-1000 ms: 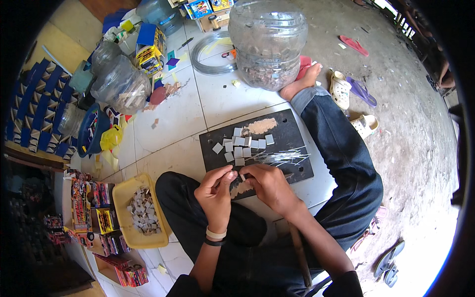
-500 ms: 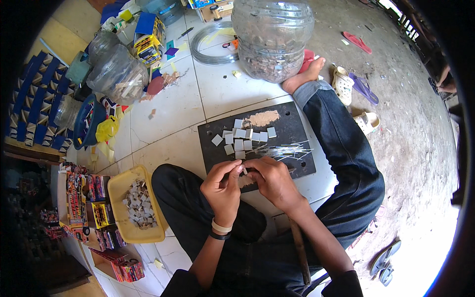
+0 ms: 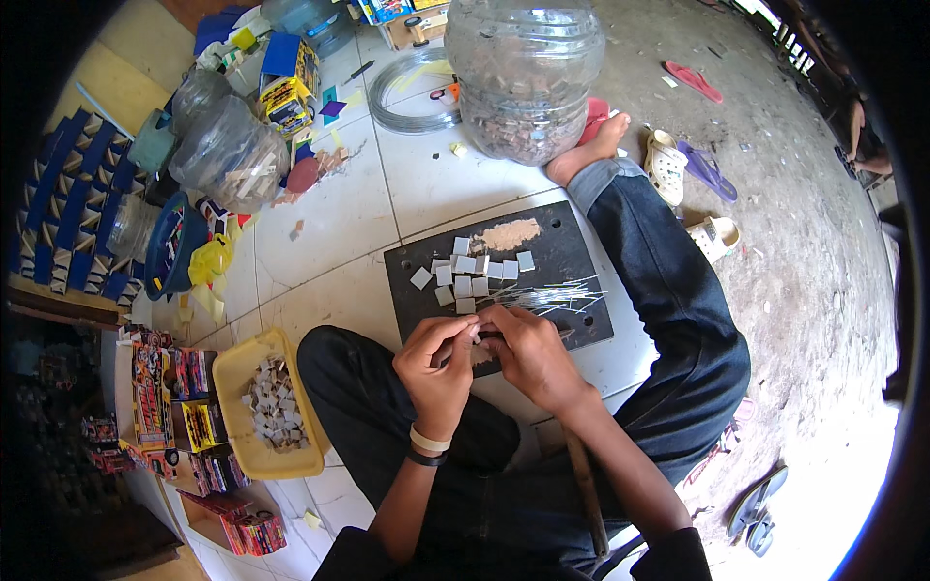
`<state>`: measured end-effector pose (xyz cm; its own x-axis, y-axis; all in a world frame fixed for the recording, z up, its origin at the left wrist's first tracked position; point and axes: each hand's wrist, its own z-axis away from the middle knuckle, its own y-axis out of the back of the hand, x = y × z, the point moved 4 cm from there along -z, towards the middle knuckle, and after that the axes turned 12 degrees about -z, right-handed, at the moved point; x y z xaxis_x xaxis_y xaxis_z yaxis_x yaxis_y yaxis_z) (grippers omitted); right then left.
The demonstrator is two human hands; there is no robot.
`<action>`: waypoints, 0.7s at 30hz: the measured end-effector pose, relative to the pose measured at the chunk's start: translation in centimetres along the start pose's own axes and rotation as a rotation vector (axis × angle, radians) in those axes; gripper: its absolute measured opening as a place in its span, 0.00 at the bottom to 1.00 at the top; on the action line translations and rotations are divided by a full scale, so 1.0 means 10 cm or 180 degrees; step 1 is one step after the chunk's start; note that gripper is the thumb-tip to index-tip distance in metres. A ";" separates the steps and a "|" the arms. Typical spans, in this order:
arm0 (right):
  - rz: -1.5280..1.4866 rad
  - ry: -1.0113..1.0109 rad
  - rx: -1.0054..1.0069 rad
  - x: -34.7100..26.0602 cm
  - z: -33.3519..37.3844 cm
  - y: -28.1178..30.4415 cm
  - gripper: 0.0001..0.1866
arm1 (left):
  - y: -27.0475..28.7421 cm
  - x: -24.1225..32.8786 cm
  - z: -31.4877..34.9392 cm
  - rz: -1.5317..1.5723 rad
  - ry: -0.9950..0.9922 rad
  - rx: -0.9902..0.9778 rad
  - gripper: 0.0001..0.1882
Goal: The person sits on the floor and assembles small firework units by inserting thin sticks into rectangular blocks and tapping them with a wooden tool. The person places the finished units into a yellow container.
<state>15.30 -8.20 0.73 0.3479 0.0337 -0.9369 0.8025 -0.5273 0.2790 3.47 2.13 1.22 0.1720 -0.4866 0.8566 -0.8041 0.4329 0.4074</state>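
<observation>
Small pale block-like piece (image 3: 476, 335) is being pinched in the fingertips of the bare right hand (image 3: 535, 356), above the near edge of a black rectangular board (image 3: 417, 303). Bare left hand (image 3: 436, 376) is holding its gathered fingertips alongside; cannot tell whether these are gripping it. Grey-white square tiles (image 3: 463, 288) and thin silvery wires (image 3: 557, 294) are lying beyond.

We see white tiles (image 3: 310, 208) with dark joints on the left, bare grey ground (image 3: 785, 290) on the right. Yellowish panels (image 3: 136, 73) stand at upper left; strong light (image 3: 833, 513) whitens the lower right.
</observation>
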 end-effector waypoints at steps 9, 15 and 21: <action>-0.0004 0.0134 -0.0097 -0.01 0.00 0.00 0.17 | 0.12 -0.08 -0.10 0.0252 0.0164 -0.0490 0.06; -0.0118 0.0171 -0.0213 -0.01 0.00 0.00 0.15 | 0.15 -0.09 -0.15 0.0215 0.0185 -0.0638 0.06; -0.0021 0.0099 -0.0291 -0.04 0.00 0.00 0.16 | 0.15 -0.03 -0.15 0.0056 0.0064 -0.0630 0.06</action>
<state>15.20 -8.25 1.07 0.3561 0.0641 -0.9322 0.8453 -0.4474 0.2922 3.04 4.05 2.10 0.1717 -0.4632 0.8695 -0.6799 0.5829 0.4449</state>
